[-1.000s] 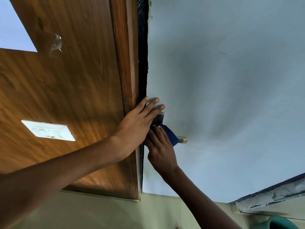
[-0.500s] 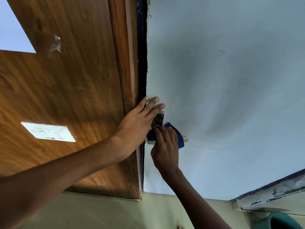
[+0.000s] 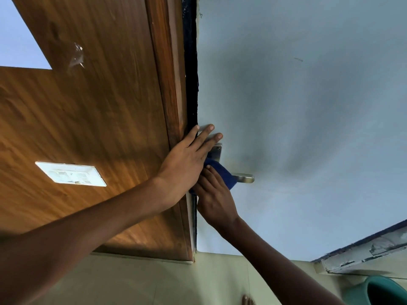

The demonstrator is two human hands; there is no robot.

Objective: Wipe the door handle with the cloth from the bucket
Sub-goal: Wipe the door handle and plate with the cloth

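Wiping w/ cloth (image 3: 222, 172) wrapped on handle (image 3: 243, 178) near its plate; right hand (image 3: 214, 199) grips cloth, left hand (image 3: 187, 159) flat, open on door (image 3: 286, 128) edge. Slide to bare tip w/ firm pressure, brace door. Bucket (image 3: 378, 291) at lower right.

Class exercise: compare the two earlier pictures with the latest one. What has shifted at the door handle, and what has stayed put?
The right hand slid the blue cloth back along the door handle toward the plate, baring more of the lever's tip than half a second ago. It kept hold of the cloth throughout. The left hand stayed flat against the door edge, and the green bucket did not move.
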